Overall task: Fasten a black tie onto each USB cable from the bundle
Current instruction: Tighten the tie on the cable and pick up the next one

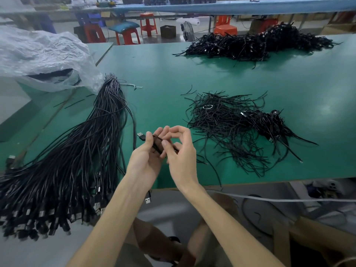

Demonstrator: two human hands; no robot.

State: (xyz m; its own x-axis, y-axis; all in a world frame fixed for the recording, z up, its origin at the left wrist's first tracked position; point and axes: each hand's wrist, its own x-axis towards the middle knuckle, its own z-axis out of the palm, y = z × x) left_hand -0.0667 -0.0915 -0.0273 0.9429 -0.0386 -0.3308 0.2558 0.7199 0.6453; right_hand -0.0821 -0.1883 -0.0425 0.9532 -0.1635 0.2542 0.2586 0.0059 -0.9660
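Green matting covers the table point(192, 78) where the person works. The left hand point(144, 158) is curled round one USB cable point(141, 136), whose metal plug sticks out to the left past the thumb. The right hand point(183, 158) touches the left, thumb and forefinger pinching a thin black tie point(158, 138) against the cable while its other fingers arch loosely above. Both hands hover just above the table's near edge.

To the left lies the thick bundle point(77, 151) of black cables, its plugs spilling over the near edge. A loose heap of ties point(221, 120) is spread just right of the hands, with a few coiled cables point(269, 122) lying against its right side. Well beyond, at the far edge, sits a larger pile point(260, 43) of black cables. A crumpled clear plastic bag point(38, 54) rests at the far left.
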